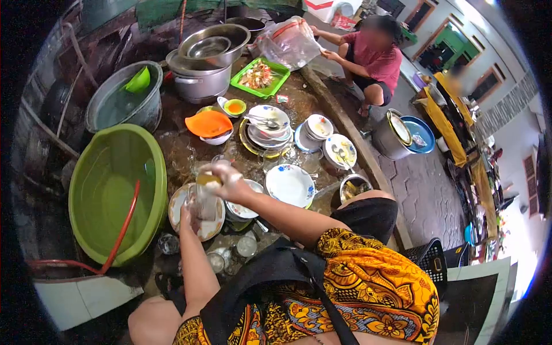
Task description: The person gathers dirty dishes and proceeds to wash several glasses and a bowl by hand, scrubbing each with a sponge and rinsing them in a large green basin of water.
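My right hand [231, 183], covered in suds, is closed around a yellowish sponge [208, 179]. Just below it, my left hand [187, 215] grips what looks like a clear drinking glass [202, 206], partly blurred. The sponge is at the top of the glass. Beneath both hands lies a white plate with a patterned rim [214, 229]. To its right are stacked bowls [253, 211], and a white plate with blue flowers [290, 185] rests farther right. Several wet glasses [247, 246] stand close to my left forearm.
On the left are a green tub of water [155, 230] with a red hose [127, 230] and a grey tub [150, 118]. Dirty plates [267, 121], an orange dish [207, 123], pots [204, 86] and a green tray [282, 83] lie ahead. Another person [374, 60] crouches holding a plastic bag [290, 46].
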Tool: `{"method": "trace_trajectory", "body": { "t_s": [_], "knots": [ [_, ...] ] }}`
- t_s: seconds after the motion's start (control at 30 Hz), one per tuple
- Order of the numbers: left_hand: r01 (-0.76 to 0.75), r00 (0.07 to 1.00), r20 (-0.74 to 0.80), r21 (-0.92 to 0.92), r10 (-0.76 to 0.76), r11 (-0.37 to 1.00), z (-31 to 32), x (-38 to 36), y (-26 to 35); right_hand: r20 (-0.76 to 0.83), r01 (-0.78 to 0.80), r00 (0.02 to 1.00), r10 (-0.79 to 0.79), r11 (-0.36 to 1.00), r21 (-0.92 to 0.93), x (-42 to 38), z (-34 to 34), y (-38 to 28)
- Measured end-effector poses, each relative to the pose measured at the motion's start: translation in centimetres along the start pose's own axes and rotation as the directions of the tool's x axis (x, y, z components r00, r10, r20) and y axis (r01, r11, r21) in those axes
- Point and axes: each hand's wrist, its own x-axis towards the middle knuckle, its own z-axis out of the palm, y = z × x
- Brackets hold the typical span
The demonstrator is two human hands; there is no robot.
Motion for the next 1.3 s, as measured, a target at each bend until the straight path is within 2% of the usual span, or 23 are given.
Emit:
{"method": "trace_trajectory", "body": {
  "t_s": [0.03, 0.07, 0.13, 0.23, 0.33, 0.4, 0.47, 0.53, 0.6, 0.67, 0.73, 0.83, 0.87, 0.93, 0.97, 1.0, 1.07, 1.1, 1.17, 1.2, 1.23, 1.27, 1.3],
  "knots": [
    [-0.004, 0.998, 0.059, 0.018, 0.003, 1.000, -0.9, 0.9, -0.7, 0.068, 0.167, 0.986, -0.154, 0.935, -0.313, -1.1, 1.2, 1.7],
    [0.001, 0.999, 0.046, 0.015, -0.002, 1.000, -1.1, 2.0, -1.8, 0.297, 0.235, 0.946, -0.130, 0.907, -0.350, -1.4, 1.8, 0.3],
    [-0.070, 0.951, 0.282, -0.205, 0.127, 0.976, -0.5, 3.9, -2.6, 0.334, 0.432, 0.894, -0.297, 0.769, -0.472, -2.2, 3.3, 0.3],
    [-0.036, 0.943, 0.306, -0.294, 0.130, 0.955, 2.1, 2.7, -2.1, 0.141, 0.334, 0.933, -0.331, 0.648, -0.685, 0.3, 3.9, 4.5],
    [0.002, 0.976, 0.205, -0.351, 0.075, 0.937, 2.4, 2.6, -2.1, 0.124, 0.275, 0.960, -0.252, 0.753, -0.598, 1.1, 3.1, 2.6],
    [0.013, 0.881, 0.430, -0.439, 0.198, 0.898, 1.5, 3.8, -2.5, 0.173, 0.381, 0.924, -0.342, 0.771, -0.509, -0.8, 4.3, 1.2],
    [-0.012, 0.925, 0.341, -0.420, 0.170, 0.908, 1.3, 4.2, -2.1, 0.234, 0.467, 0.884, -0.405, 0.737, -0.488, -2.4, 4.5, 0.6],
    [-0.123, 0.920, 0.304, -0.376, 0.248, 0.918, 2.6, 3.0, -1.5, 0.137, 0.294, 0.955, -0.264, 0.761, -0.579, -2.9, 4.6, 2.2],
    [-0.178, 0.918, 0.213, -0.536, 0.336, 0.825, 3.6, 4.3, -2.7, -0.054, 0.205, 0.934, -0.354, 0.652, -0.730, -1.0, 4.3, 1.4],
    [-0.228, 0.945, 0.100, -0.482, 0.312, 0.846, 4.2, 3.3, -3.4, -0.179, 0.050, 0.954, -0.242, 0.714, -0.699, 1.4, 2.9, 2.0],
    [-0.221, 0.943, 0.120, -0.469, 0.310, 0.855, 5.1, 2.0, -3.2, -0.429, -0.204, 0.902, 0.053, 0.927, -0.314, 3.4, 1.9, 1.5],
    [-0.217, 0.963, 0.025, -0.519, 0.268, 0.827, 5.2, 3.1, -3.6, -0.457, -0.116, 0.879, -0.137, 0.867, -0.484, 1.4, 2.8, 2.3],
    [-0.219, 0.963, 0.020, -0.526, 0.269, 0.822, 5.0, 2.8, -3.4, -0.386, -0.090, 0.920, -0.071, 0.919, -0.384, 0.2, 3.2, 1.3],
    [-0.106, 0.951, 0.190, -0.540, 0.243, 0.835, 4.3, 1.9, -2.7, -0.137, 0.236, 0.920, -0.367, 0.798, -0.554, -1.8, 4.1, 1.2],
    [-0.236, 0.940, 0.107, -0.479, 0.323, 0.845, 3.7, 3.7, -3.9, 0.036, 0.270, 0.941, -0.337, 0.681, -0.681, -2.2, 3.8, -0.2],
    [-0.237, 0.941, 0.101, -0.480, 0.322, 0.844, 2.9, 5.6, -4.8, 0.039, 0.272, 0.941, -0.335, 0.684, -0.677, -1.7, 3.8, -0.1],
    [-0.156, 0.950, 0.213, -0.310, 0.228, 0.938, 1.6, 8.0, -6.3, -0.213, 0.171, 0.955, -0.208, 0.968, -0.182, 0.3, 3.7, 0.6],
    [0.128, 0.956, 0.293, -0.436, 0.006, 0.891, 3.3, 3.0, -3.2, -0.205, 0.210, 0.935, -0.289, 0.918, -0.336, 1.0, 2.9, 0.6],
    [0.116, 0.933, 0.356, -0.432, 0.050, 0.894, 4.0, 2.0, -3.8, -0.276, -0.018, 0.960, 0.047, 0.994, 0.106, 2.1, 2.4, 1.0],
    [0.100, 0.901, 0.422, -0.431, 0.102, 0.897, 4.2, 1.8, -3.9, -0.195, -0.179, 0.942, 0.275, 0.898, 0.402, 2.1, 2.4, 2.2],
    [0.032, 0.888, 0.429, -0.420, 0.167, 0.907, 4.0, 2.6, -4.8, -0.004, -0.216, 0.932, 0.362, 0.566, 0.795, 1.3, 2.1, 5.6],
    [0.032, 0.886, 0.431, -0.422, 0.170, 0.906, 4.0, 2.2, -4.2, -0.082, -0.327, 0.901, 0.425, 0.792, 0.515, 0.6, 2.6, 3.3],
    [0.006, 0.852, 0.477, -0.421, 0.216, 0.907, 4.0, 1.3, -3.2, -0.071, -0.362, 0.906, 0.417, 0.852, 0.378, -0.5, 2.6, 3.3]
  ]
}}
